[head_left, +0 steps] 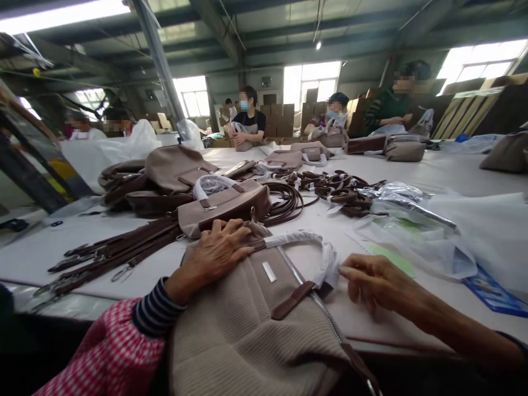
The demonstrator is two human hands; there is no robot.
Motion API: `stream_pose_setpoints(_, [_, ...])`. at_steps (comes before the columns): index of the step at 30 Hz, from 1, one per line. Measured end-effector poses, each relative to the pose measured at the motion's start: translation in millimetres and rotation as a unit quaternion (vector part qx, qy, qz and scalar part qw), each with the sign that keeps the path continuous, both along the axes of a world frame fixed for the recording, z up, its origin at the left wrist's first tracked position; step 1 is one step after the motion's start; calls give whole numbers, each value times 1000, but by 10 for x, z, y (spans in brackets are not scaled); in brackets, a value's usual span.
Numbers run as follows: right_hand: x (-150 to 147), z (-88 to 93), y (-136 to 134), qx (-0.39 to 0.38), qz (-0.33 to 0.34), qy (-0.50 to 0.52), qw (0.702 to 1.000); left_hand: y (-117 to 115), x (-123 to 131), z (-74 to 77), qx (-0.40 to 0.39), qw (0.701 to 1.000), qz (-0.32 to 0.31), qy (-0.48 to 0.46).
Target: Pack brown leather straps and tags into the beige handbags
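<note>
A beige ribbed handbag (247,308) with brown trim, a zip and a small metal label lies at the table's near edge, close to me. My left hand (218,247) rests on its upper left part, fingers spread and holding nothing. The bag's handle (325,258) is wrapped in white film and arches to the right. Beside that handle is my right hand (371,278), slightly blurred, with curled fingers and its fingertips at the edge of the wrapping. Whether it pinches the film there is unclear. Another handbag (226,206) sits just beyond my left hand.
Brown straps with metal clips (111,250) lie to the left, and coiled straps (346,190) farther back. More bags (169,173) are piled at left. Clear plastic bags (421,242) and a blue packet (495,291) lie at right. Several co-workers (249,121) are across the table.
</note>
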State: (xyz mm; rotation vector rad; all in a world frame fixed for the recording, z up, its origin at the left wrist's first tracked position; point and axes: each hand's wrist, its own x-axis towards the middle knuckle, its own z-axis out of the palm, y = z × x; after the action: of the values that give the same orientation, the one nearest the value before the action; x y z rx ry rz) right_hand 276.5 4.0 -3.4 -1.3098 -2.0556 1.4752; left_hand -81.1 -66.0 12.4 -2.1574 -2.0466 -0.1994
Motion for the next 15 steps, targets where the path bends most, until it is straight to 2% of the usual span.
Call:
stream_pose_setpoints(3, [-86, 32, 276, 48, -49, -30, 997, 136, -31, -72, -4, 995, -24, -93])
stream_pose_setpoints(5, [-152, 27, 468, 123, -53, -74, 988, 283, -35, -83, -1, 984, -54, -169])
stream_pose_setpoints(7, [-182, 11, 634, 218, -39, -127, 967, 446, -27, -68, 7, 976, -75, -205])
stream_pose_setpoints(11, [-148, 10, 771, 319, 0, -272, 908, 824, 36, 43, 35, 969, -109, -221])
stream_pose_setpoints(15, [-106, 66, 699, 428, 30, -401, 810, 1198, 129, 109, 50, 962, -150, -221])
